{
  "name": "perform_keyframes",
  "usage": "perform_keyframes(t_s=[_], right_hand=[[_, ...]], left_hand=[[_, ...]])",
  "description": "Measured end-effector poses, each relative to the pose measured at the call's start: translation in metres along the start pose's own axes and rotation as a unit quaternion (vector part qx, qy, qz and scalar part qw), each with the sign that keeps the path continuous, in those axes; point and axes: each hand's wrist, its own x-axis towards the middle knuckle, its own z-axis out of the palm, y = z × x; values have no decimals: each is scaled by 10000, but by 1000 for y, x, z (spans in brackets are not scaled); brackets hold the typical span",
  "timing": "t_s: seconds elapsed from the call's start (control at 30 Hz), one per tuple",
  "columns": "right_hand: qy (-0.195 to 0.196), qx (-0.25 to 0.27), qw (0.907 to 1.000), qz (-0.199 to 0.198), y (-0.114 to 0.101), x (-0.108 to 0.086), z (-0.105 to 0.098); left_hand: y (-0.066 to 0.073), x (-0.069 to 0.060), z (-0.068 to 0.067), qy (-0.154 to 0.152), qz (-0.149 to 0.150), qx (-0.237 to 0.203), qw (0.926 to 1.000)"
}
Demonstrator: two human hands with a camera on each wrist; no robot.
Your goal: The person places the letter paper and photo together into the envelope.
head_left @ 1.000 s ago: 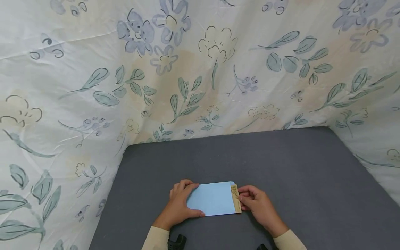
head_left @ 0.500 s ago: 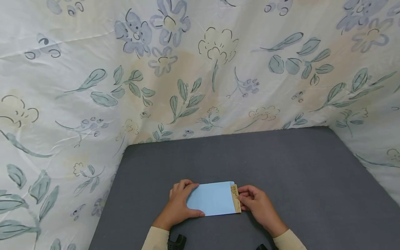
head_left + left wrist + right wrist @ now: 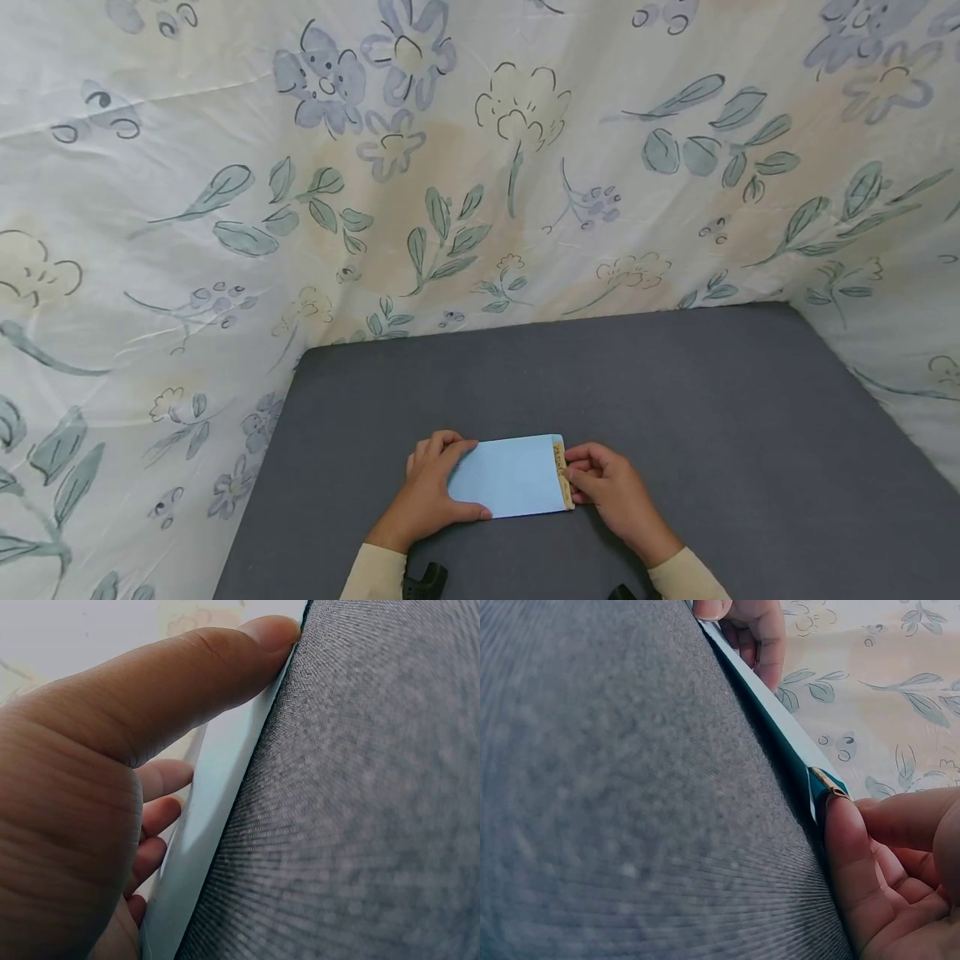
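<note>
A light blue envelope (image 3: 510, 475) lies flat on the dark grey table in the head view. A strip of tan paper (image 3: 562, 475) with dark print sticks out of its right end; the rest is hidden inside. At the left end, my left hand (image 3: 435, 483) holds the envelope, thumb along the near edge and fingers at the far edge. My right hand (image 3: 611, 487) pinches the paper's outer edge between thumb and fingers. In the right wrist view, the paper (image 3: 829, 781) shows as a folded tan edge within the envelope's open mouth.
The grey table (image 3: 675, 383) extends behind and to both sides of the hands. A white floral cloth (image 3: 450, 208) hangs around its back and sides. Black wrist devices (image 3: 426, 581) show at the lower edge of the head view.
My right hand has moved slightly left, and the tan paper has slid further into the envelope, so a narrower strip shows. The left hand and envelope stay in place.
</note>
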Motion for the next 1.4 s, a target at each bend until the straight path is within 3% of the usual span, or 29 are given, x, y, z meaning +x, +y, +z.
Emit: perform_keyframes(t_s=[0.67,1.0,1.4], right_hand=[[257,50,9996,44,-7,2,8],[203,24,9997,108,-9,2,14],[162,619,9976,280,-13,-1,10]], left_hand=[[2,2,-3,33,-51,30,10000],[3,3,-4,14,-77,12,10000],[4,1,-5,-39,-69,-105,9999]])
